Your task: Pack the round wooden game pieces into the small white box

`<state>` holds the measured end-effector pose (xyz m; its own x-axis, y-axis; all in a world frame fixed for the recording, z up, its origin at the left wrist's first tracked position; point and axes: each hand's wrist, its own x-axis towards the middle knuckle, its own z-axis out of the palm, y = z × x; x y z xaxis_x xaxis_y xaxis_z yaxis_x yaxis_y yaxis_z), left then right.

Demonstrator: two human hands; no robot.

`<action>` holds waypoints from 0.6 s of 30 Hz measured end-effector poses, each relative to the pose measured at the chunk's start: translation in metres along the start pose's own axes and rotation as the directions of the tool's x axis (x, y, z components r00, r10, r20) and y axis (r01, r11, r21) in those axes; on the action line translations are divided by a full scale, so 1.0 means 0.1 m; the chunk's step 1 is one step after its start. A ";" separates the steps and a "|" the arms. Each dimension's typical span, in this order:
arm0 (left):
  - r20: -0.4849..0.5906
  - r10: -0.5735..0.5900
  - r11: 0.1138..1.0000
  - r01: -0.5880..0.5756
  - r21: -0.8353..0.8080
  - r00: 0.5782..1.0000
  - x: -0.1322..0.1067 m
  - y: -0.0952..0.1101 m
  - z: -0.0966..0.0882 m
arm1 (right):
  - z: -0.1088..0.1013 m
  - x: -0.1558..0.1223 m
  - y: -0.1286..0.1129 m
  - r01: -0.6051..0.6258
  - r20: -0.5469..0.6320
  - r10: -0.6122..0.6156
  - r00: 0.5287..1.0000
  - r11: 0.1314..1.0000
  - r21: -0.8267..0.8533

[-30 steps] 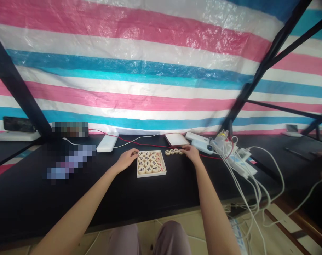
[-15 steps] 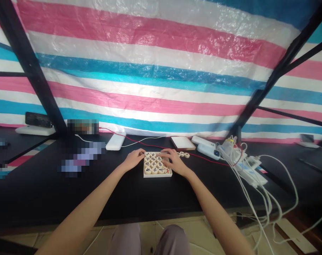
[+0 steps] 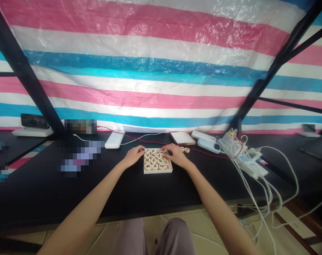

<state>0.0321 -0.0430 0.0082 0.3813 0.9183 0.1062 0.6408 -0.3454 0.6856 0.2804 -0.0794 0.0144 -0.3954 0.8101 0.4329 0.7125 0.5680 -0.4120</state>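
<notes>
Left hand point(image 3: 133, 156): loosely curled; fingertips against the tray's far-left rim; grip cannot be told
Right hand point(image 3: 174, 158): fingers bent onto the far-row pieces; whether it pinches one cannot be told
Tray point(image 3: 158, 171): flat on the black tabletop point(image 3: 124, 193); filled with round chess pieces point(image 3: 153, 163)
Loose pieces point(image 3: 184, 149): just right of the tray

Single head-worn view, set above and behind both grips, facing forward and slightly down. Left grip point(image 3: 133, 156) and right grip point(image 3: 177, 157) mid-frame, fairly far off, forearms rising from bottom edge. Counter point(image 3: 124, 191) below grips; striped tarp point(image 3: 150, 71) beyond them.
</notes>
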 end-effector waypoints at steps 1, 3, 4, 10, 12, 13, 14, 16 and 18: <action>0.001 0.001 1.000 -0.001 0.002 1.000 0.00 0.00 0.00 | 0.00 0.01 0.00 -0.016 -0.007 0.016 1.000 1.000 -0.008; 0.001 0.001 1.000 -0.001 0.005 1.000 -0.01 0.01 -0.01 | 0.00 0.01 -0.02 -0.040 -0.039 0.039 0.998 0.999 -0.029; 0.000 0.001 1.000 -0.001 0.007 1.000 -0.01 0.02 -0.01 | -0.01 0.01 -0.03 -0.050 -0.066 0.047 0.997 0.998 -0.033; 0.004 0.003 1.000 -0.003 0.022 1.000 0.01 0.00 -0.01 | -0.26 -0.12 0.09 -0.219 -0.257 0.226 0.940 0.974 0.057; 0.008 0.006 1.000 -0.006 0.030 1.000 0.02 -0.01 0.00 | -0.36 -0.18 0.15 -0.263 -0.193 0.268 0.944 0.964 0.049; 0.009 0.007 0.999 -0.007 0.031 1.000 0.02 -0.02 0.00 | -0.39 -0.21 0.17 -0.265 -0.142 0.266 0.953 0.964 0.024; 0.008 0.007 1.000 -0.008 0.031 1.000 0.03 -0.02 0.01 | -0.41 -0.23 0.18 -0.258 -0.093 0.256 0.962 0.966 -0.007; 0.004 0.004 1.000 -0.004 0.027 1.000 0.03 -0.02 0.01 | -0.41 -0.24 0.19 -0.232 -0.017 0.232 0.973 0.971 -0.064; 0.003 -0.002 1.000 0.002 0.025 1.000 0.02 -0.01 0.01 | -0.38 -0.24 0.18 -0.202 0.023 0.205 0.978 0.974 -0.104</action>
<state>0.0327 -0.0405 0.0070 0.3821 0.9184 0.1029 0.6580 -0.3486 0.6675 0.3247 -0.0945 0.0271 -0.2542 0.9126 0.3203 0.8339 0.3745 -0.4054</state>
